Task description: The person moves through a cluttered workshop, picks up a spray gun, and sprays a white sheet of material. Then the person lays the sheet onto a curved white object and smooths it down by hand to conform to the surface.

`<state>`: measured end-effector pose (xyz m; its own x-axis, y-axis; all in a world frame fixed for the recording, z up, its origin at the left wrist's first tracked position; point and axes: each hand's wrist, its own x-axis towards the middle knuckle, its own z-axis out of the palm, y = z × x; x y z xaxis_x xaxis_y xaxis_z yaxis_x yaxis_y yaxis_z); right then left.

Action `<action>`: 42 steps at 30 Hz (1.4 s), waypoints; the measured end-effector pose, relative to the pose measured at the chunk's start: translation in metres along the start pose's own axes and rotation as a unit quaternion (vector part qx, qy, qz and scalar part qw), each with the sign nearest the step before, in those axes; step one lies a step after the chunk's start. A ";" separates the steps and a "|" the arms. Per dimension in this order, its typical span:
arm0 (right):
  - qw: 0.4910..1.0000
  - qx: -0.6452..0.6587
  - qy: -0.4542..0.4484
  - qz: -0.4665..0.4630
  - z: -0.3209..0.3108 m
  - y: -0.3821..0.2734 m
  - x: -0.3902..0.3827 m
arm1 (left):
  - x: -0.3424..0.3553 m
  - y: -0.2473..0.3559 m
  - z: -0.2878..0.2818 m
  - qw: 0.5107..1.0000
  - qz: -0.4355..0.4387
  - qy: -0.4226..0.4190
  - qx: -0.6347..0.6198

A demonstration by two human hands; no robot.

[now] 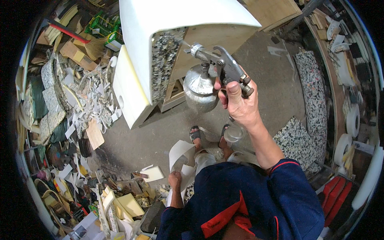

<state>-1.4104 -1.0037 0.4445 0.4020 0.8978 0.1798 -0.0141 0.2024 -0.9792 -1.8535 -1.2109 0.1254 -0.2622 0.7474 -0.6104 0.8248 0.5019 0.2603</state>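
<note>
Smooth white foam point(196, 14) drapes a boxy wooden frame point(212, 46), its side coarse, flecked foam point(162, 60). The left hand point(175, 181) curls closed around a thin, looping white sheet point(178, 150). A scuffed, silvery metal spray gun point(201, 90), round-cupped, points toward the flecks, clasped above the grey floor point(136, 148) by the right hand point(239, 106). Mottled slabs point(312, 94) line the floor's right edge.

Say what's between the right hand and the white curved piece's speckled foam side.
Head view: a silver metal spray gun, gripped by the right hand, its nozzle toward the speckled foam side.
</note>
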 end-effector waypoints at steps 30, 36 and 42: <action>0.970 -0.015 0.215 0.109 -0.162 0.074 0.010 | 0.004 0.028 0.010 0.996 0.043 -0.008 0.080; 0.965 -0.004 0.240 0.102 -0.189 0.091 0.016 | -0.008 0.024 0.016 0.994 0.057 -0.007 0.096; 0.954 0.075 0.269 0.104 -0.214 0.103 0.024 | -0.016 0.027 0.019 0.995 0.028 -0.044 0.085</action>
<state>-1.2061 -1.0449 0.3280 0.7883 0.6013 -0.1305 -0.2595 0.1326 -0.9566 -1.8171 -1.2175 0.1280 -0.1746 0.7276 -0.6634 0.9118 0.3737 0.1700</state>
